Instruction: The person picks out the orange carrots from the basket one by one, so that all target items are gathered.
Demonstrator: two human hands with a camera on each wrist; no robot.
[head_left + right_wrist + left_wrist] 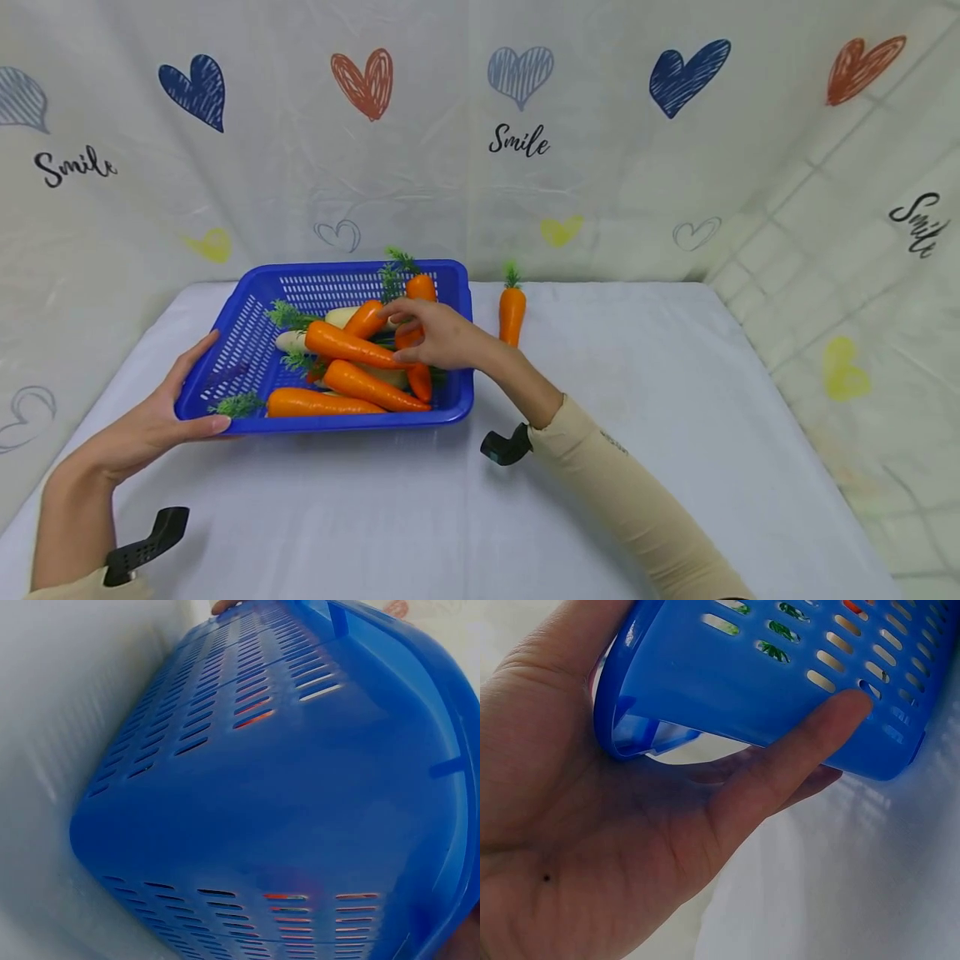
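A blue plastic basket [322, 423] with slotted walls holds several orange carrots [360, 346] with green tops. Pale white root vegetables [341, 317] lie partly hidden under them. My left hand [161, 417] grips the basket's near left corner, thumb over the front rim; in the left wrist view its fingers [802, 742] lie against the outer wall. Over the right part of the pile, my right hand [442, 333] reaches in with bent, spread fingers. Its thumb is at the tip of a long carrot, and its fingertips are beside another one.
One carrot [512, 312] lies on the white-covered table [637, 400] to the right of the basket, its green top toward the back. A pale curtain [450, 167] printed with hearts hangs behind. In the right wrist view, the basket's slotted outer wall [300, 787] fills most of the picture.
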